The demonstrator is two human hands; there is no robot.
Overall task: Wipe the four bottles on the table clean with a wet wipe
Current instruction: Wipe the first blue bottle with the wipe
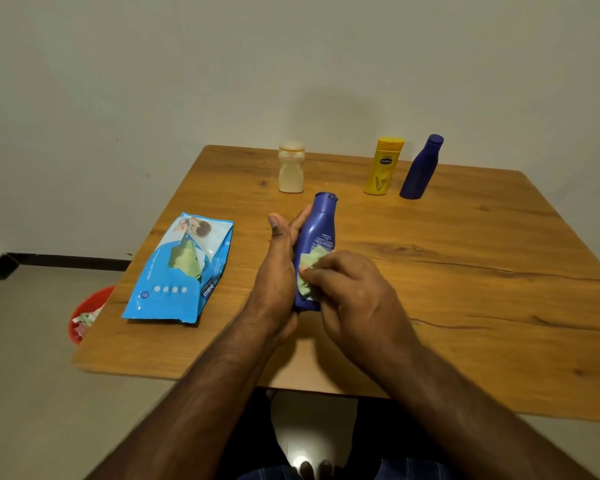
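Observation:
My left hand holds a blue lotion bottle from its left side, cap pointing away from me, above the middle of the wooden table. My right hand presses a pale green wet wipe against the bottle's lower front, fingers curled on the wipe. At the back of the table stand a cream bottle, a yellow bottle and a second dark blue bottle, all upright.
A blue wet-wipe pack lies on the table's left part with a green wipe poking from its opening. A red bin with used wipes sits on the floor beside the table's left edge. A wall stands behind.

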